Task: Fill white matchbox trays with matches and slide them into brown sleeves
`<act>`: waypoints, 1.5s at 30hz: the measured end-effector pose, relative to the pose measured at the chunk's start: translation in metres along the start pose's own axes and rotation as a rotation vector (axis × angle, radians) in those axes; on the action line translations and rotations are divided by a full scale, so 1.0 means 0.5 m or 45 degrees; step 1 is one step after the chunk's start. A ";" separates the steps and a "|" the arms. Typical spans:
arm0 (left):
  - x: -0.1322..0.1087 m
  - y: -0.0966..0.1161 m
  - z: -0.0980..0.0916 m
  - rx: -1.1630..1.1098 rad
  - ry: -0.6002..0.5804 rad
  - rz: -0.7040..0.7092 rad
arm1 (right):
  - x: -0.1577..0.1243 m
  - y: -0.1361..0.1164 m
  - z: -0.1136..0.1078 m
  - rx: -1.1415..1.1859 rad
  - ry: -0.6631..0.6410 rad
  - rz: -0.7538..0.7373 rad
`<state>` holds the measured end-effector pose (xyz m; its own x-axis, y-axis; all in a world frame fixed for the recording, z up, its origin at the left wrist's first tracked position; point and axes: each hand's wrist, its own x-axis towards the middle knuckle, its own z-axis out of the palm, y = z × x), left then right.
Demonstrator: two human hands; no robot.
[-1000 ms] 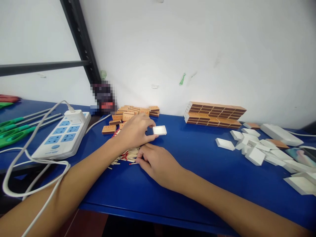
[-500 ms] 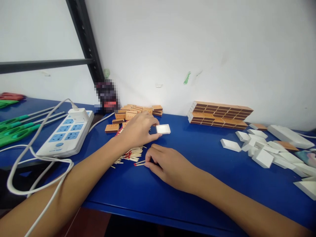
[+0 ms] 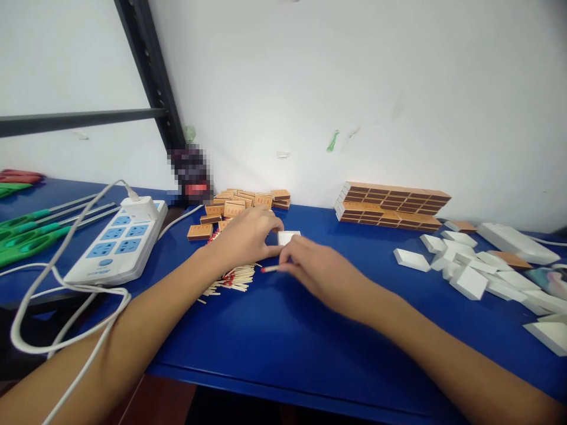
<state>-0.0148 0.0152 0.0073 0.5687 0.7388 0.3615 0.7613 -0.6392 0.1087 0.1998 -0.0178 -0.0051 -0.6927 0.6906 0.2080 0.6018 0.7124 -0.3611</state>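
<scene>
Left hand — thumb and forefinger part-spread, gripping the left end of a small white rectangular box tray. Tray sits above the blue tabletop, partly hidden behind right-hand fingers; whether it touches the surface, can't tell.

Right hand just in front of the tray, fingertips pinched closed on a thin pale wooden match with a red head. Head points left; slight blur, so exact match count in the pinch unclear.

Loose heap of red-headed pale matches below left hand and wrist, partly covered. Behind that hand: jumbled orange-and-brown cardboard matchboxes. To the right, near the wall, a neat long stack of orange-and-brown matchboxes; farther right, scattered white rectangular trays. Far left — white power strip with blue sockets.
</scene>
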 end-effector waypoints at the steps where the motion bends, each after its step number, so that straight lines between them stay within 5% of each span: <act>1: 0.001 0.000 -0.001 -0.003 -0.024 -0.002 | 0.002 0.016 -0.014 -0.021 0.084 0.034; 4: 0.001 0.001 -0.004 -0.036 -0.069 -0.015 | 0.008 0.061 -0.040 -0.104 0.257 0.169; 10: 0.002 0.004 0.001 -0.114 -0.042 -0.008 | 0.013 0.094 -0.019 -0.112 0.156 0.186; 18: 0.006 -0.010 0.000 -0.149 0.036 -0.012 | 0.006 0.020 0.016 0.180 0.388 -0.032; 25: 0.005 -0.008 0.002 -0.080 0.105 -0.077 | 0.013 -0.084 0.095 0.277 0.087 -0.056; 39: 0.004 -0.010 0.006 -0.066 0.069 -0.061 | 0.026 -0.085 0.097 0.074 -0.055 -0.011; 45: 0.006 -0.009 0.003 -0.079 0.064 -0.073 | 0.019 -0.089 0.095 0.119 0.004 -0.052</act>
<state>-0.0162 0.0205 0.0066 0.5070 0.7640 0.3991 0.7705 -0.6092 0.1874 0.1475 -0.0492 -0.0304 -0.7146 0.6618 0.2266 0.5333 0.7250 -0.4359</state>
